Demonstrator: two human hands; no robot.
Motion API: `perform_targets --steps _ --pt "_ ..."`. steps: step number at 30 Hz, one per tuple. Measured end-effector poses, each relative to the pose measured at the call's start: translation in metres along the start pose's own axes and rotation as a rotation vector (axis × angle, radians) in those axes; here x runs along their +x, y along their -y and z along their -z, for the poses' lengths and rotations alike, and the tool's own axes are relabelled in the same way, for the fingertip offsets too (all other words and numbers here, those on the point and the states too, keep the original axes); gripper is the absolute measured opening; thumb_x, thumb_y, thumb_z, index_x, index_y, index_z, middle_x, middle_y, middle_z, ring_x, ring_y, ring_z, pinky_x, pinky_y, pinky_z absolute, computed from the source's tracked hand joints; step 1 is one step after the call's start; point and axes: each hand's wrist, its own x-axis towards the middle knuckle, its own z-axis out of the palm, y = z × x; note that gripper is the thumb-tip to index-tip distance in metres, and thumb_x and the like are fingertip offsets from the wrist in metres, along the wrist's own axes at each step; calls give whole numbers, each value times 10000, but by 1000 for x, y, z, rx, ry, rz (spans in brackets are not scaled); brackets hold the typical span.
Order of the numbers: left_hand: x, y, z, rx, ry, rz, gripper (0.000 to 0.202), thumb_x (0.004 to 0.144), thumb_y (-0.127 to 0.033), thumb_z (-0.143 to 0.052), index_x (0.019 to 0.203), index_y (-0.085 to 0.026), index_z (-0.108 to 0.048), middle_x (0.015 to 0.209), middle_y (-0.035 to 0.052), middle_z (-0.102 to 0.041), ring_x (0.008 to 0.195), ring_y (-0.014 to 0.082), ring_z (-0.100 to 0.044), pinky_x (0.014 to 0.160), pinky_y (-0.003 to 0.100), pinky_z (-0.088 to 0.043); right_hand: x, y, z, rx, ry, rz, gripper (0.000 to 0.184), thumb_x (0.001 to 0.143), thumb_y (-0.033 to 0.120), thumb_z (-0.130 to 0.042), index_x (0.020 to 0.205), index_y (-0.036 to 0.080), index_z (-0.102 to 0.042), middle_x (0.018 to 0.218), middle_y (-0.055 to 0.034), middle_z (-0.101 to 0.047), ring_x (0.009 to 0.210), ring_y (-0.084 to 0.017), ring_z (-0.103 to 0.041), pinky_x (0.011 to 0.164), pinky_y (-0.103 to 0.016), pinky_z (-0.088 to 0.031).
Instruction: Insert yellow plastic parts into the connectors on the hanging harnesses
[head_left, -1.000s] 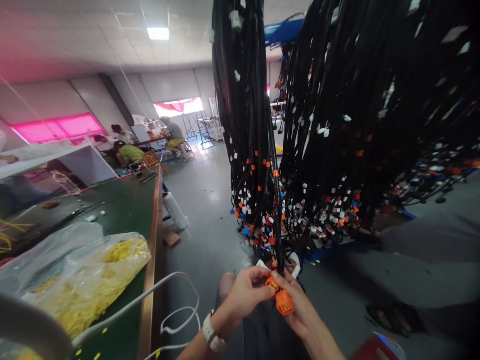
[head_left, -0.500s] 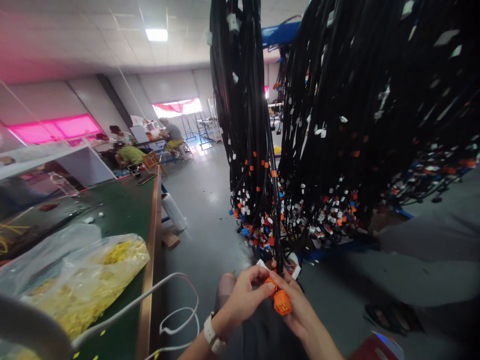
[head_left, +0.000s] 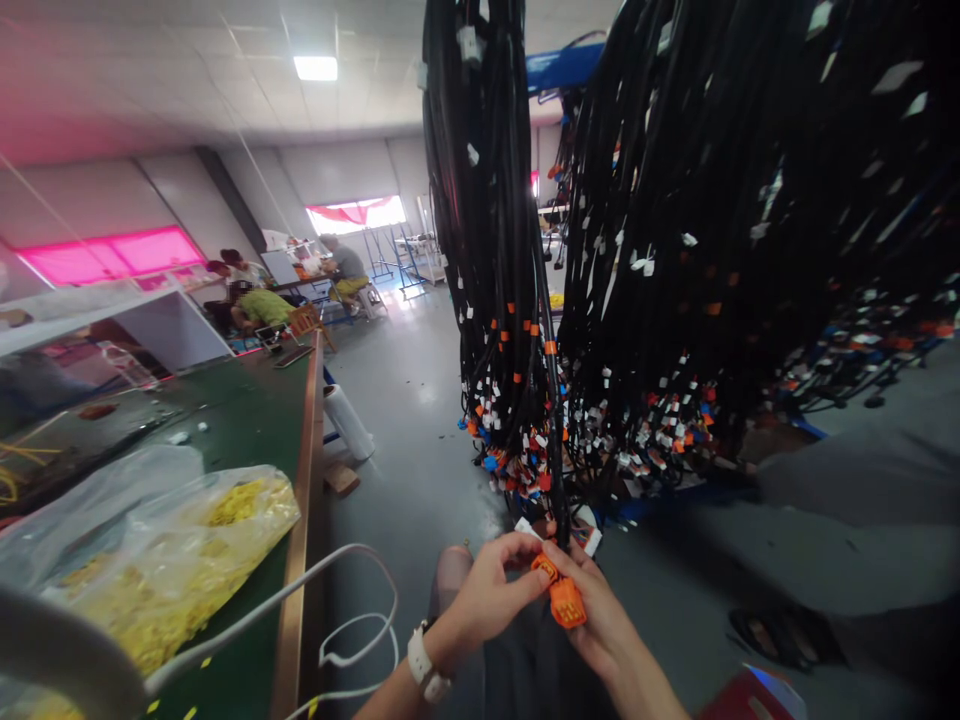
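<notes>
Two orange connectors sit between my hands at the lower end of a black wire harness [head_left: 556, 440] that hangs down in front of me. My left hand [head_left: 499, 585], with a white watch on its wrist, pinches the smaller orange connector [head_left: 546, 568] between thumb and fingers. The larger orange connector [head_left: 568, 604] has its pin side facing me and lies against the fingers of my right hand [head_left: 596, 605], which is closed around it and the wires. White connectors show just behind my fingertips. My right fingers are partly hidden behind the connectors.
Dense bundles of black harnesses [head_left: 660, 220] hang from a blue rack [head_left: 564, 68] ahead and right. At left, a green-topped table [head_left: 247, 420] bears a plastic bag of yellow parts [head_left: 187, 570]. A white cable [head_left: 360, 550] loops beside it. People sit working far left.
The smaller orange connector has turned slightly, and more of its face now shows between my fingers. Both hands stay in nearly the same place.
</notes>
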Motion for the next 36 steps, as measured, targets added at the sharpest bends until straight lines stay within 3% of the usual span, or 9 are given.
perform_targets --steps 8,14,21,25,27,29,32,34,36 --pt "-1 3 -4 113 -103 -40 175 703 -226 -623 840 -122 -656 812 61 -648 777 164 -562 765 269 -440 1 1 -1 -20 -15 16 315 558 211 -822 832 204 -666 712 9 -673 632 -113 -627 581 -185 -495" --pt "2 4 1 -54 46 -13 279 697 -278 -654 920 -111 -645 877 81 -665 803 173 -589 768 278 -454 2 0 2 1 -30 3 329 545 211 -827 832 212 -667 766 0 -691 659 -116 -640 564 -179 -497" --pt "0 5 0 64 -63 -41 241 680 -229 -662 889 -110 -668 852 83 -667 807 180 -580 792 292 -447 0 1 0 15 -21 -4 347 560 204 -822 863 197 -654 774 -7 -697 668 -115 -649 570 -174 -515" --pt "3 9 6 -84 46 -10 370 679 -363 -693 957 -121 -667 893 87 -678 798 181 -593 756 288 -453 -1 4 -1 55 -33 -65 358 578 196 -812 890 196 -636 750 -5 -693 570 -104 -636 480 -167 -498" --pt "7 12 10 -133 -22 15 382 726 -467 -626 857 -113 -683 807 80 -678 738 164 -583 714 271 -442 -1 5 1 79 -6 -114 347 613 204 -790 916 198 -622 709 -2 -681 502 -95 -613 425 -159 -469" --pt "11 16 15 -186 -189 40 487 789 -560 -491 641 -121 -644 610 51 -620 620 134 -541 657 256 -423 2 6 5 127 33 -193 314 649 217 -763 924 193 -612 686 -5 -668 488 -93 -606 401 -147 -444" --pt "16 22 24 -341 -366 107 578 791 -634 -411 428 -185 -394 365 -41 -352 415 86 -358 541 243 -377 6 7 14 223 109 -296 237 698 224 -714 904 190 -601 695 -2 -653 500 -84 -600 396 -136 -431" --pt "18 25 27 -418 -380 149 576 764 -647 -446 428 -205 -294 345 -75 -247 372 70 -256 496 239 -347 8 7 20 271 183 -331 171 734 212 -670 885 200 -590 706 9 -645 495 -75 -585 394 -134 -425" --pt "19 27 28 -447 -351 172 578 749 -652 -468 430 -208 -280 343 -79 -238 367 66 -233 484 240 -334 10 7 25 313 243 -344 129 752 188 -639 864 204 -578 704 17 -635 478 -59 -560 390 -124 -410"
